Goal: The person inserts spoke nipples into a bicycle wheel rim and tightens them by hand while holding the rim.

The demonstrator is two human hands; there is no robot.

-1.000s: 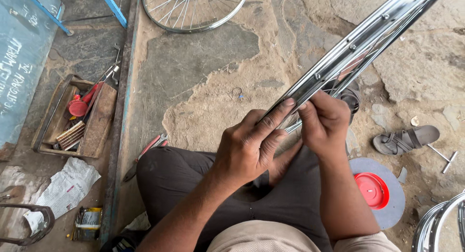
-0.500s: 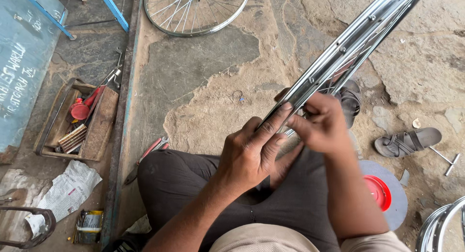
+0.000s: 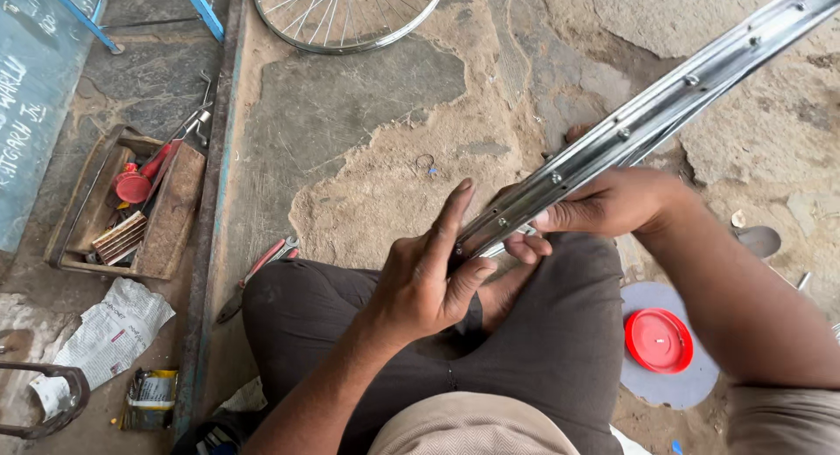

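The person sits on the ground with a bare chrome bicycle rim (image 3: 647,118) slanting from the lap up to the top right corner of the view. The left hand (image 3: 429,276) is at the rim's lower end: its thumb is tucked under the metal and its forefinger lies stretched along the near edge, so the grip is only partly closed around the rim. The right hand (image 3: 612,201) is wrapped over the rim a little higher up, fingers curled round it from the far side, a firmly closed grip.

Compared with half a second ago, the two hands have drawn apart. The right hand then sat close against the left, almost touching it; now it has slid up the rim and a clear length of metal with spoke holes shows between them. The left hand's fingers were spread across the rim; now only the forefinger reaches along it. The rim's slant is much the same.

On the ground to the left stands a wooden tool tray (image 3: 171,223), with red-handled pliers (image 3: 258,276) lying near the knee. A spoked wheel (image 3: 346,17) lies at the top, and a red lid (image 3: 658,339) rests on a grey disc (image 3: 691,381) by the right leg.
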